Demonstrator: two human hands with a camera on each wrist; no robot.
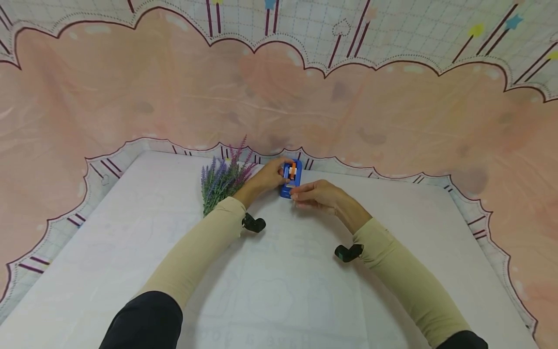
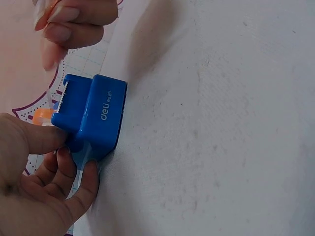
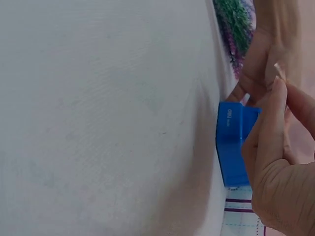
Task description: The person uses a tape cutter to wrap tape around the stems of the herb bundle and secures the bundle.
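A blue tape dispenser [image 1: 298, 170] with a toothed cutter and "deli" lettering stands on the white tabletop, an orange core showing inside. My left hand [image 1: 269, 175] holds it from the left side; in the left wrist view the thumb lies near the cutter end and the fingers [image 2: 88, 184] curl against its body. My right hand [image 1: 324, 196] is at the dispenser's near right. Between its thumb and index finger it pinches a small clear end of tape [image 3: 278, 70], seen in the right wrist view. A thin pale strip runs up from the cutter toward those fingertips.
Purple and pink artificial lavender [image 1: 218, 180] lies to the left of the dispenser, partly behind my left forearm. White tabletop [image 1: 279, 291] spreads around both arms. A scalloped, patterned cloth [image 1: 392, 180] hangs along the table's far and side edges.
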